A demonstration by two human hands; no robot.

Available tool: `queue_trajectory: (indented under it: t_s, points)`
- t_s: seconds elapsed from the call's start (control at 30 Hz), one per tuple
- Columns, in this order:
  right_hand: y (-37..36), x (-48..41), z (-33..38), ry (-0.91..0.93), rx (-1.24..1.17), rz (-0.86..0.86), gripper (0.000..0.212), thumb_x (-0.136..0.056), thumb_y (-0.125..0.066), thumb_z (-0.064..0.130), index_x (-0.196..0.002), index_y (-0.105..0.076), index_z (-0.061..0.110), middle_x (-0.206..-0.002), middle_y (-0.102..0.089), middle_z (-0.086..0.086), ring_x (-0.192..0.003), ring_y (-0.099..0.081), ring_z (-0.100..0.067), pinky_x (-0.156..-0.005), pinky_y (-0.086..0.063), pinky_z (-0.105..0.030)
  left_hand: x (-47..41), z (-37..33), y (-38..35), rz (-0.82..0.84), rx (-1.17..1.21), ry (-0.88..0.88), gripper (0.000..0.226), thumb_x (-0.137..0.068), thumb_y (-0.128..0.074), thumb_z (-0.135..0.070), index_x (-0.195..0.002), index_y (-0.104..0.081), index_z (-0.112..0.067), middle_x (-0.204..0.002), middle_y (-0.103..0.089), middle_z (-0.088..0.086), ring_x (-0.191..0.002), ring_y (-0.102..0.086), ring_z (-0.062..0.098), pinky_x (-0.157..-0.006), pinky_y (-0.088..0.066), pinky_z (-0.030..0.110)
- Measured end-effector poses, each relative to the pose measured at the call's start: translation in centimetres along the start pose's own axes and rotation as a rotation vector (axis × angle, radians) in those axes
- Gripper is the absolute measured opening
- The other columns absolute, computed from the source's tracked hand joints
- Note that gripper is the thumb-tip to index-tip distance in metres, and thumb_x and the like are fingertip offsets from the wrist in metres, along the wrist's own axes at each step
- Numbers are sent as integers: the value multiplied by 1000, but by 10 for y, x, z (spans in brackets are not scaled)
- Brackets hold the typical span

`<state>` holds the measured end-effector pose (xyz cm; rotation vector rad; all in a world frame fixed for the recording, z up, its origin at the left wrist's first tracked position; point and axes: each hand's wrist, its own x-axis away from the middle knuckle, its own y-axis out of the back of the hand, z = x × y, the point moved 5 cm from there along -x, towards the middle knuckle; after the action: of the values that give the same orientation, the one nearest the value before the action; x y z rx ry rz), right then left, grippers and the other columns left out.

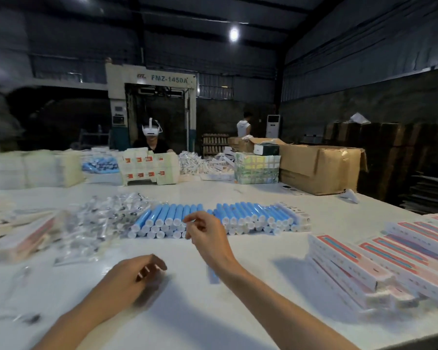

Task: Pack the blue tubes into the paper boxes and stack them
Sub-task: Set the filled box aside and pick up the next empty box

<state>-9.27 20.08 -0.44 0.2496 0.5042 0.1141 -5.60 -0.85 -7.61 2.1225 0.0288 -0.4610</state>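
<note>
Dim warehouse walls surround your white table (187, 314), with the heap of blue tubes (250, 215) at its middle. Your right hand (208, 233) hovers just before that heap, fingers loosely curled, holding nothing. Your left hand (134, 279) is nearer you, curled and blurred; I cannot tell its grip. Stacked paper boxes (352, 269) lie right of the heap.

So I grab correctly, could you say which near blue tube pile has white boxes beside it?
The right pile, white boxes at its end; the left pile borders clear packets.
</note>
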Motion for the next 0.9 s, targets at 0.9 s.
queue_trajectory:
  t_s: [0.9]
  points:
    - [-109, 3, -90, -192, -280, 209, 30, -101, -52, -1, -95, -73, 18, -76, -71, -6, -65, -58, -16, -60, -45, -27, 129, 147, 240, -167, -1105, 1156, 63, -103, -57, -53, -148, -42, -11, -148, -46, 10, -135, -48, 31, -112, -45, 45]
